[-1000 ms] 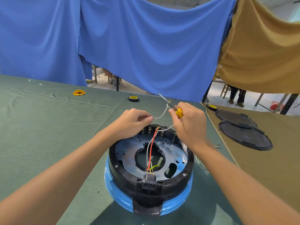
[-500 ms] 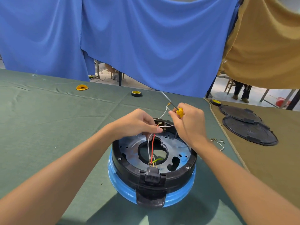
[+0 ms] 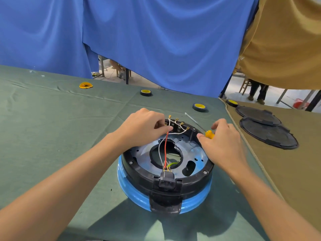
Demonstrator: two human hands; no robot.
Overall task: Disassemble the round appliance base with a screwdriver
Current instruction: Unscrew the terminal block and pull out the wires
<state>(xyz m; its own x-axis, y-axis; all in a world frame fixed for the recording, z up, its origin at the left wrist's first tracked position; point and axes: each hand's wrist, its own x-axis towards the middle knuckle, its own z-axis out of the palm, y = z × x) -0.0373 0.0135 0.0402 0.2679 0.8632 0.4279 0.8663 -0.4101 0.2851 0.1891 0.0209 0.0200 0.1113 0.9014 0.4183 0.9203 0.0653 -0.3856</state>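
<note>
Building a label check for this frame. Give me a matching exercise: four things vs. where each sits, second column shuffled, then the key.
1 screwdriver
2 white wires
3 black covers
4 socket

A on the tan cloth
B held in the right hand
C on the near rim of the base
D pinched by the left hand

Pairs: 1-B, 2-D, 3-A, 4-C

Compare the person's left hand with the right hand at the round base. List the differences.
The left hand pinches the wires at the far rim of the base; the right hand grips the yellow-handled screwdriver. The left hand sits over the back of the rim, the right hand at its right side. Both have curled fingers.
</note>
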